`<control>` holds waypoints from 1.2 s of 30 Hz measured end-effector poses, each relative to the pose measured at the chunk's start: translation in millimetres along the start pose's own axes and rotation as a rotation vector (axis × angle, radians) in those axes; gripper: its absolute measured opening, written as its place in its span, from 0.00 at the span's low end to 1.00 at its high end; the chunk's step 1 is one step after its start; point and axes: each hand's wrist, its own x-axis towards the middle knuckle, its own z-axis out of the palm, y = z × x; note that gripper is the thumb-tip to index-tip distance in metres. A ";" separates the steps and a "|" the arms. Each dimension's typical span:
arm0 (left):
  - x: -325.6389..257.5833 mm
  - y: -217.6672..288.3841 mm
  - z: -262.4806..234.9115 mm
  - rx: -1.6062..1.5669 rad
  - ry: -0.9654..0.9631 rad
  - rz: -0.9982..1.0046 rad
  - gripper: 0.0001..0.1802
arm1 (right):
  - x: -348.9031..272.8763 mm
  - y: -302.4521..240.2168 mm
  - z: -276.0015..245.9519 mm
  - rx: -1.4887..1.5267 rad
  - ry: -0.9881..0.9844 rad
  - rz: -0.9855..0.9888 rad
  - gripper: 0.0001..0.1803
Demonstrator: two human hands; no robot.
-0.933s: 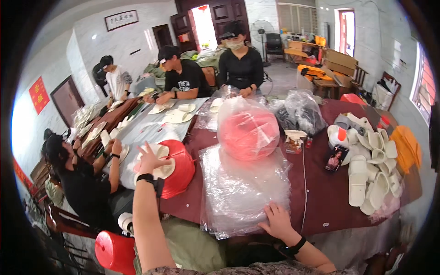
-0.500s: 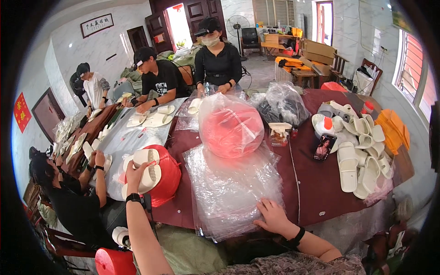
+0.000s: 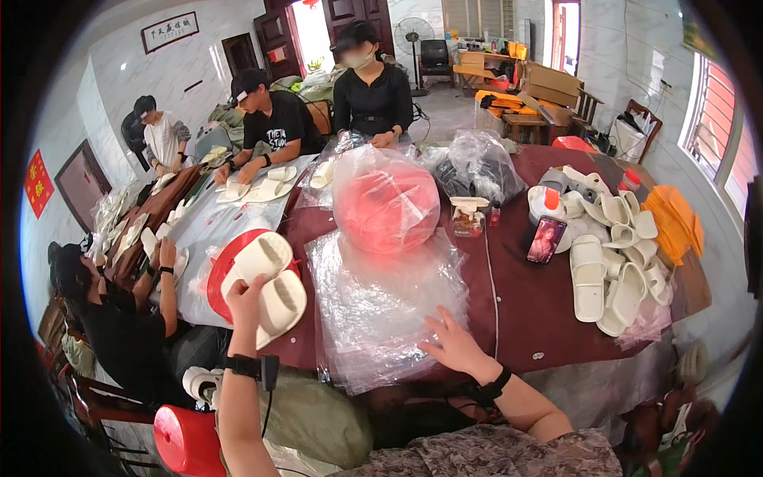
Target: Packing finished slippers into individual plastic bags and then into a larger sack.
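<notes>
Cream slippers point(image 3: 266, 288) in hand, clear bags point(image 3: 381, 306) spread and waiting.
The left hand point(image 3: 245, 298) grips a pair of cream slippers, held up over the left edge of the dark red tabletop point(image 3: 532, 306); the right hand point(image 3: 453, 343) lies open, fingers spread, on the stack of clear plastic bags in front of the person. By the look of it this pair is not yet bagged, and a heap of loose slippers point(image 3: 612, 254) on the right waits, while a full bag of red items point(image 3: 385, 199) stands behind the stack.

White tiled walls point(image 3: 119, 71), dark wooden doors point(image 3: 274, 36), bright windows point(image 3: 707, 111)
</notes>
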 end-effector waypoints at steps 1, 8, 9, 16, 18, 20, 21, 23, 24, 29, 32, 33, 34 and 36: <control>-24.6 29.0 17.5 -0.036 -0.056 -0.090 0.12 | -0.7 4.7 0.0 0.056 0.012 0.068 0.36; -111.7 50.2 93.7 -0.493 -0.267 -0.360 0.13 | 4.0 -30.3 -21.4 0.236 -0.177 0.156 0.50; -119.9 44.0 107.6 -0.517 -0.253 -0.358 0.13 | 3.6 -29.3 -19.6 0.185 -0.192 0.118 0.53; -170.5 5.7 188.7 -0.737 -0.285 -0.591 0.16 | 9.4 -41.3 -18.8 0.112 -0.218 0.112 0.49; -175.6 -1.8 195.9 -0.776 -0.378 -0.567 0.17 | 12.4 -37.1 -23.5 0.180 -0.187 0.203 0.43; -179.8 27.1 189.2 -0.553 -0.590 -0.456 0.18 | 10.7 -26.2 -20.7 0.197 -0.008 0.317 0.28; -172.8 17.0 177.9 -0.551 -0.577 -0.451 0.18 | 13.9 -24.9 -16.4 0.202 -0.013 0.305 0.28; -157.9 -15.3 157.3 -0.012 -0.690 -0.077 0.23 | 18.5 -20.5 -11.0 0.162 -0.019 0.406 0.26; -165.9 13.6 142.6 0.140 -0.596 -0.043 0.23 | 18.7 -19.9 -12.1 0.139 0.019 0.418 0.24; -171.2 -27.3 116.8 0.594 -0.505 0.440 0.25 | 22.6 -8.8 -6.3 0.153 0.070 0.417 0.21; -188.7 -33.9 110.2 0.645 -0.576 0.645 0.22 | 27.3 0.9 -7.7 0.177 0.034 0.433 0.23; -197.8 -21.9 113.1 0.643 -0.578 0.641 0.22 | 27.6 10.1 -7.6 0.175 0.031 0.435 0.23; -211.5 -1.7 116.4 0.657 -0.618 0.538 0.20 | 26.7 22.6 -6.1 0.158 0.020 0.475 0.22; -234.3 12.4 113.3 0.676 -0.619 0.453 0.18 | 32.0 18.7 -9.3 0.061 -0.014 0.497 0.21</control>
